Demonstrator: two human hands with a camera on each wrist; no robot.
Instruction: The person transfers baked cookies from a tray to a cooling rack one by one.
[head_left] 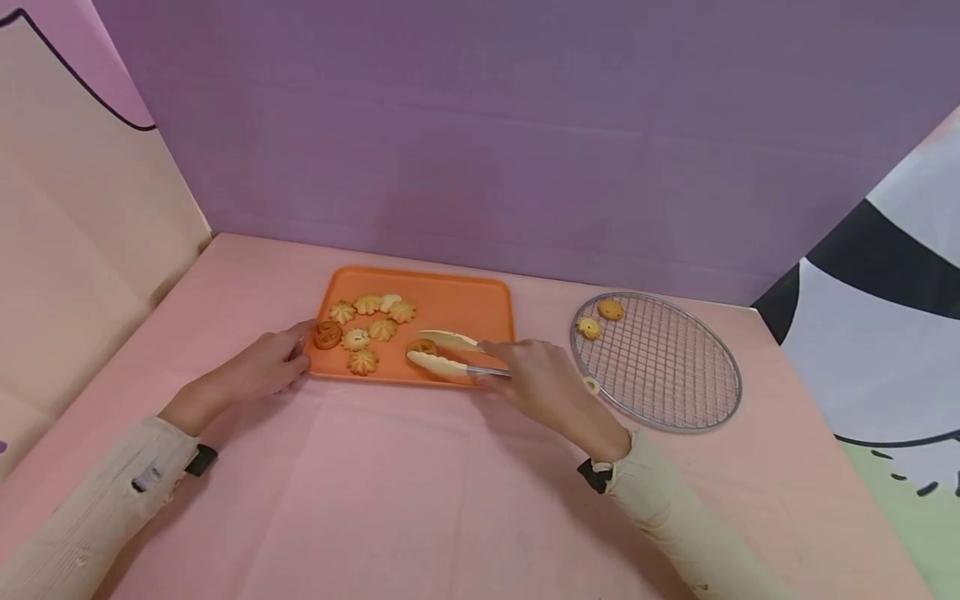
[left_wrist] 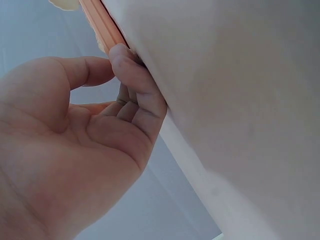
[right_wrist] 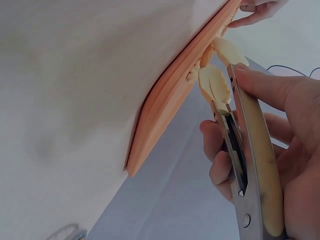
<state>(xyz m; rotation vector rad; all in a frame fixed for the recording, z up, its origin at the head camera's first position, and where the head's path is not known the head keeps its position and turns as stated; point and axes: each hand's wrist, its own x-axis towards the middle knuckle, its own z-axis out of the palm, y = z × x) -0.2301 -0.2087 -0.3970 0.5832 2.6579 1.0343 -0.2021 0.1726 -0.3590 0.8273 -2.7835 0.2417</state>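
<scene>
My left hand point(head_left: 262, 365) pinches the left edge of an orange tray point(head_left: 468, 304) between thumb and fingers. In my right hand point(head_left: 546, 385) I grip metal tongs point(right_wrist: 257, 160) with cream scalloped tips, reaching over the tray from the right. A brown round cookie point(head_left: 422, 346) lies between the tong tips, partly hidden by them. Left of it on the tray sit several pale yellow flower-shaped cookies point(head_left: 363, 362), a round cookie with a face point(head_left: 356, 339) and another brown cookie point(head_left: 327, 335), which is close to my left fingertips.
Right of the tray lies a round wire rack point(head_left: 667, 367). Near its upper left rim are an oval cookie point(head_left: 611, 309) and a scalloped cookie point(head_left: 588, 328). A purple backdrop point(head_left: 480, 150) rises behind the pink-covered table point(head_left: 390, 483), with printed panels at both sides.
</scene>
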